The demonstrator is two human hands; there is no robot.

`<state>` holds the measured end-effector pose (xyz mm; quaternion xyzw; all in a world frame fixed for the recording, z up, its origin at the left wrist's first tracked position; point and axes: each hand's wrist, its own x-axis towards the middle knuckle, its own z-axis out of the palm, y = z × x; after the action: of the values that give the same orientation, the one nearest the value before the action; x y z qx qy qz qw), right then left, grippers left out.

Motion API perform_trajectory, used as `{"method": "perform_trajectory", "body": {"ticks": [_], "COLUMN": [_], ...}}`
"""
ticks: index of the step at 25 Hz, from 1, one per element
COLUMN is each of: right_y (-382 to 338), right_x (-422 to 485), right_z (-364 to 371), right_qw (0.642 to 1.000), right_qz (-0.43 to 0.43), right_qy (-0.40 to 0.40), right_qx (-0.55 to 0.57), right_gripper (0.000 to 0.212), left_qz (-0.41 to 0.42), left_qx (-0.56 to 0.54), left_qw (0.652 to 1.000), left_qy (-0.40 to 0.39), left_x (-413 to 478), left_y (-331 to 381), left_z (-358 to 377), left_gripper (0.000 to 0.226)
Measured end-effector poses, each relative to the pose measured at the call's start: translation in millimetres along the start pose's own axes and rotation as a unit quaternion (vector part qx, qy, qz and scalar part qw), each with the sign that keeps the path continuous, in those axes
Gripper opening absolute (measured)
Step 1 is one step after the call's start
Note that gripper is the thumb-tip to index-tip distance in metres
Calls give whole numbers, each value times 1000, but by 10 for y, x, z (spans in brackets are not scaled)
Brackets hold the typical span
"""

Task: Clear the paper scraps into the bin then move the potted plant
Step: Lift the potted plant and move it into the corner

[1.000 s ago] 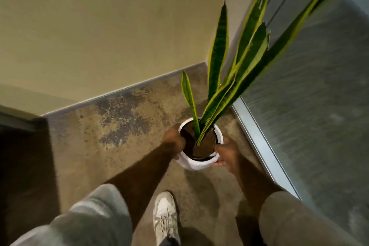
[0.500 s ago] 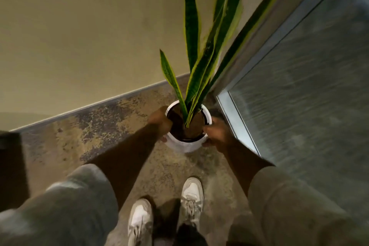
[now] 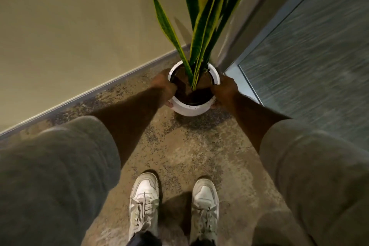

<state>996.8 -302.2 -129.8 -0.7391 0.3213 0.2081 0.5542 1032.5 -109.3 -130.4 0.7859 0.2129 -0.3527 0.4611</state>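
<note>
Left hand (image 3: 163, 88) and right hand (image 3: 225, 91): fingers grip the white pot (image 3: 189, 109) (holding soil (image 3: 196, 95), striped leaves (image 3: 202, 32)); upright.

Between the left hand (image 3: 164, 88) and the right hand (image 3: 224, 90), the pot (image 3: 189, 109) is plain white, its soil (image 3: 191, 94) dark brown. The leaves (image 3: 169, 30) are dark green with yellow edges. Below the hands, the floor (image 3: 189, 146) is mottled tan with dark speckles; the sneakers (image 3: 143, 201) are white.

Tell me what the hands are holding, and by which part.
Both hold the potted plant by its white pot: left hand on the rim's left side, right hand on its right side.
</note>
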Motion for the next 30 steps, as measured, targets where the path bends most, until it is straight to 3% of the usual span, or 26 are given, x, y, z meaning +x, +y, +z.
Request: {"method": "perform_trajectory", "body": {"ticks": [4,23,30], "right_y": [60,196,229], "right_x": [299,820,877], "right_z": [117,353,424], "right_qw": [1000,999,999], "right_qz": [10,44,11], "right_qy": [21,25,30], "right_qx": [-13,1,-35], "right_gripper": [57,48,41], "left_qz": [6,41,59], "left_qx": [-1,24,58], "left_qw": [1000,999,997], "left_qy": [-11,-11,0], "left_x": [289,730,811], "left_y": [45,-69,-189], "left_z": [-6,-40,-11], "left_gripper": [69,73,67]}}
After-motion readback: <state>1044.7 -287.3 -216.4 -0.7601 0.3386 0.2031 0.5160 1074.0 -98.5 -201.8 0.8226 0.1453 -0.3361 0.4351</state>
